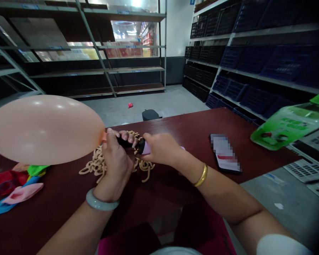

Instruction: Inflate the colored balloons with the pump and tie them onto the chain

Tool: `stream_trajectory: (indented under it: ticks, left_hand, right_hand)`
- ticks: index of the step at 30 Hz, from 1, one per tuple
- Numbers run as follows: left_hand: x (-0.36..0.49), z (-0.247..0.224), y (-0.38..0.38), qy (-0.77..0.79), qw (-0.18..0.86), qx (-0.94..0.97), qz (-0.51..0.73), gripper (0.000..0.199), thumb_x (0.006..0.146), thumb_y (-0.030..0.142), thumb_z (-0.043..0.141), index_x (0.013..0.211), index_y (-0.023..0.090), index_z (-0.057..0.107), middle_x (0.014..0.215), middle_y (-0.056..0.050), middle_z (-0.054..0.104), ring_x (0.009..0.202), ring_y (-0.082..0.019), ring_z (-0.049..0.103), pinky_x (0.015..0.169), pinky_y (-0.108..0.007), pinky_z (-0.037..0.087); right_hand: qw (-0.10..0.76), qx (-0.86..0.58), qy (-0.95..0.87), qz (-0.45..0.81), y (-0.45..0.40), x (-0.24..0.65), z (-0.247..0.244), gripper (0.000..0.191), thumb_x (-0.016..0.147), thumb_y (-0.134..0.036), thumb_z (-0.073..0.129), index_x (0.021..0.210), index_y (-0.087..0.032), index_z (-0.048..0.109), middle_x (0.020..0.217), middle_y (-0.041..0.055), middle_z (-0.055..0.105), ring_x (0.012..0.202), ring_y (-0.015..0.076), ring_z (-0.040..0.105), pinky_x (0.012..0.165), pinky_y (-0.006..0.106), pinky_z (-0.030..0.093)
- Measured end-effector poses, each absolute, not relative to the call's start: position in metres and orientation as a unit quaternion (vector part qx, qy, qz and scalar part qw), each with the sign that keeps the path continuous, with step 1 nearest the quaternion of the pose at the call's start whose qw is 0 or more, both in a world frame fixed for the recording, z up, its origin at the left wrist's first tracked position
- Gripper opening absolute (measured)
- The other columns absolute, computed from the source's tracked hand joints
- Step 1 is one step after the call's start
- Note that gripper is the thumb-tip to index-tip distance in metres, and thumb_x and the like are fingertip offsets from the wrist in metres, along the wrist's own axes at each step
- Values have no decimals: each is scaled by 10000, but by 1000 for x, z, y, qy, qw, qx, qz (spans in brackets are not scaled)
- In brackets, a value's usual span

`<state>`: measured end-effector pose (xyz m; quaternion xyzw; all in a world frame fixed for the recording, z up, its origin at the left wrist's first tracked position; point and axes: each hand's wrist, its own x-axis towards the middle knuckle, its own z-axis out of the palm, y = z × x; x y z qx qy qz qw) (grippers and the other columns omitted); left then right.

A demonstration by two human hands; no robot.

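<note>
A large peach balloon, swollen with air, stretches out to the left above the table. My left hand is closed around the balloon's neck and the black front part of a hand balloon pump. Around the pump's pale purple body my right hand is wrapped, just right of the left hand. The joint between balloon neck and pump is largely covered by my left fingers. Behind and beneath both hands lies a heap of tan, curly, cord-like pieces, partly hidden.
Limp balloons in several colours lie at the left of the dark red table. A phone rests at the right, with a green pouch beyond it. Shelves with dark crates line the right side.
</note>
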<state>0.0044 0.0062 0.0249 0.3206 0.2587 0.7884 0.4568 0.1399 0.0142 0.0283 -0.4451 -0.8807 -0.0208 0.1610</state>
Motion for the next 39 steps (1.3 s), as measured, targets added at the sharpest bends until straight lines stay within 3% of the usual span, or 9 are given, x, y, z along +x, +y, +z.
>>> stream_trajectory:
  ticks: [8,13,20,26,33,39]
  left_hand:
    - [5,22,9,269,468,320,779,264,848,355,567,706,196,412,598,40,403,524,-102,451,487,-227,394]
    - [-40,42,18,270,438,302,803,246,824,292,573,687,191,396,575,55,385,478,-80,400,429,-195,331]
    - [-99,63,21,263,385,244,850,241,789,242,565,650,189,375,536,63,359,428,-75,355,365,-182,271]
    - [-64,42,22,220,425,261,838,263,790,286,625,678,191,407,561,49,405,457,-82,400,388,-175,283]
    - [-1,12,8,224,515,260,786,313,821,376,627,676,180,431,594,18,458,532,-102,454,464,-210,353]
    - [-6,25,6,245,490,265,793,324,802,375,650,676,190,416,568,38,432,486,-93,413,441,-204,337]
  right_hand:
    - [178,-448,-876,17,17,135,23,552,782,-673,496,1075,-206,515,865,49,708,766,250,675,595,296,401]
    - [162,-459,-873,38,18,135,27,587,774,-698,484,1117,-225,532,890,59,713,792,253,673,629,299,408]
    - [162,-453,-876,33,22,143,30,413,723,-588,595,920,-225,577,811,40,703,725,231,661,562,276,322]
    - [204,-452,-867,42,18,141,27,352,684,-529,645,870,-239,574,779,24,701,696,232,659,537,280,255]
    - [236,-449,-860,54,14,130,18,306,677,-448,650,896,-248,578,799,18,715,703,243,672,543,277,261]
    - [244,-450,-856,65,12,123,17,304,689,-450,636,917,-258,580,822,11,721,718,248,680,551,277,298]
